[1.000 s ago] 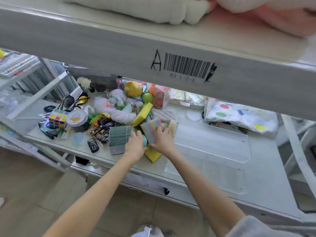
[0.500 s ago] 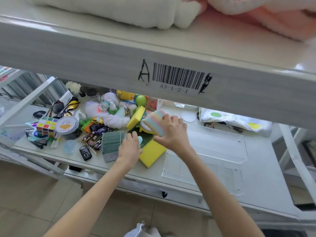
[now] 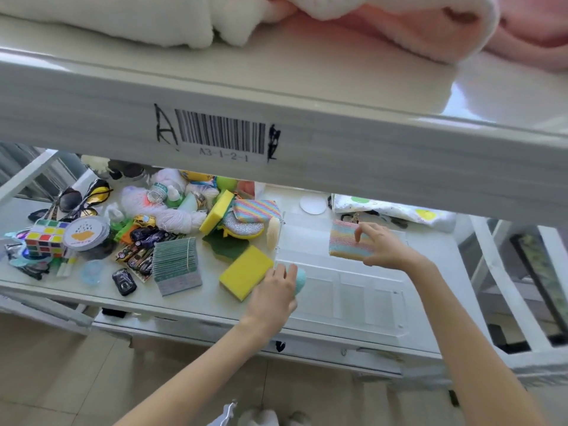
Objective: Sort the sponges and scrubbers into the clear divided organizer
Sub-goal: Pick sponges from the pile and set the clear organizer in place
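Since the earlier frame my right hand (image 3: 384, 249) has carried the pastel striped sponge (image 3: 349, 241) away from the pile and over the clear divided organizer (image 3: 344, 290); my left hand (image 3: 275, 292) has come off the clutter to the organizer's near-left corner.

White shelf (image 3: 215, 305) below the barcoded upper shelf rail (image 3: 338, 155). The organizer lies flat on its right half, see-through, a long back section and smaller front cells. Front cells show nothing inside. The sponge sits over the back section; I cannot tell whether it touches the floor.

Right hand: fingers pinching the striped sponge by its right edge, thumb below, fingertips on top. Sponge is rectangular, knit-textured, banded pink, yellow and blue.

Left hand: closed loosely around a teal round sponge (image 3: 300, 279), only its rim showing past the fingers, right at the organizer's left wall.

Still on the shelf, left of the organizer: yellow sponge (image 3: 244, 272) lying flat just beside my left hand; second yellow sponge (image 3: 216, 212) tilted on edge; rainbow striped sponge (image 3: 256, 210); silver glitter scrubber (image 3: 242, 226); pale loofah scrubber (image 3: 273, 232) touching the organizer's left edge.
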A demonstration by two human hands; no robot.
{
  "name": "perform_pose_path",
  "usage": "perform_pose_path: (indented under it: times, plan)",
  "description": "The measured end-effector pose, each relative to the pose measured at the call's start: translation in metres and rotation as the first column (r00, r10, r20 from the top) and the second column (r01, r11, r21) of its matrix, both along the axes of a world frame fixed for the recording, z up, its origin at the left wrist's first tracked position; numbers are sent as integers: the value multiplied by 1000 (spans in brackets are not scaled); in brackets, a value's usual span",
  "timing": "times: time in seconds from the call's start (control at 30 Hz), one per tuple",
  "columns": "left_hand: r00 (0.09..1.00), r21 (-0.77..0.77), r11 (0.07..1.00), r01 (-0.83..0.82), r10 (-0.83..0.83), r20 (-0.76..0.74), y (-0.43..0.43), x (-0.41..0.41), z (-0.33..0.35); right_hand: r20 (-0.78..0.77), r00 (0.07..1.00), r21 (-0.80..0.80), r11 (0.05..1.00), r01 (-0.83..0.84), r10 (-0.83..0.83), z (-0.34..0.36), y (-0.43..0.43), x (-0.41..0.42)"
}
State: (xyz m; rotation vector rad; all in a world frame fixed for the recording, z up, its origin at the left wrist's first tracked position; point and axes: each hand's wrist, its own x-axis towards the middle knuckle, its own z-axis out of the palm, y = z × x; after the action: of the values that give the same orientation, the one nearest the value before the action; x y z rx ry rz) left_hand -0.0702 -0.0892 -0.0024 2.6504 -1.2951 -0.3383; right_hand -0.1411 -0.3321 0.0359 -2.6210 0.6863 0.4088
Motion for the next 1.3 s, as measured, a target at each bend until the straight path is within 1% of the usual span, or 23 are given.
perform_pose_path:
  times: [0.13, 0.23, 0.3, 0.43, 0.47, 0.57, 0.6, 0.67, 0.73, 0.87, 0.93, 1.0, 1.07, 1.1, 1.17, 1.3]
  plan:
    - [998, 54, 997, -49, 51, -31, -23, -12, -15, -11, 999, 3, 999, -40, 40, -8, -3, -2]
    - [993, 123, 987, -106, 110, -32, -32, -10, -26, 9, 1000, 40, 999, -2, 1, -13, 1, -1]
    - [990, 139, 981, -137, 141, -20, -34, -7, -32, 27, 1000, 63, 998, 14, -16, -15, 5, 1]
    - [998, 159, 985, -63, 60, 27, -34, -2, -36, 28, 999, 70, 997, 41, -43, -19, 11, 4]
    - [999, 167, 985, -51, 51, 6, -31, 0, -36, 38, 998, 57, 997, 49, -51, -19, 12, 6]
    - [986, 158, 985, -67, 90, -139, -19, 7, -34, 73, 996, 7, 998, 57, -57, -14, 16, 15]
    - [980, 141, 987, -75, 100, -174, -15, 12, -30, 81, 996, -10, 999, 45, -44, -11, 19, 19]
    - [975, 78, 990, -115, 128, -184, -9, 30, -18, 101, 995, -31, 999, 20, -17, -6, 25, 29]
    - [971, 20, 978, -209, 210, -117, -5, 60, -3, 117, 993, -33, 999, -5, 9, 0, 34, 39]
    - [913, -6, 916, -402, 402, 70, 4, 134, 12, 133, 988, -32, 996, -77, 81, 11, 63, 59]
    - [886, 8, 892, -453, 449, 113, 4, 164, 10, 138, 983, -42, 992, -115, 120, 13, 80, 68]
    - [880, 85, 879, -470, 459, 120, 2, 184, 4, 143, 976, -51, 986, -161, 166, 12, 99, 77]
    - [880, 152, 867, -474, 467, 82, -2, 195, -3, 154, 962, -58, 974, -217, 224, 7, 118, 86]
    - [879, 160, 865, -475, 473, 55, -3, 197, -9, 154, 952, -65, 964, -256, 263, 4, 127, 91]
    - [880, 128, 872, -473, 473, 31, -4, 198, -17, 131, 925, -95, 933, -347, 357, -5, 145, 98]
    - [884, 27, 886, -464, 461, 78, 0, 198, -22, 38, 880, -161, 872, -463, 474, -33, 173, 111]
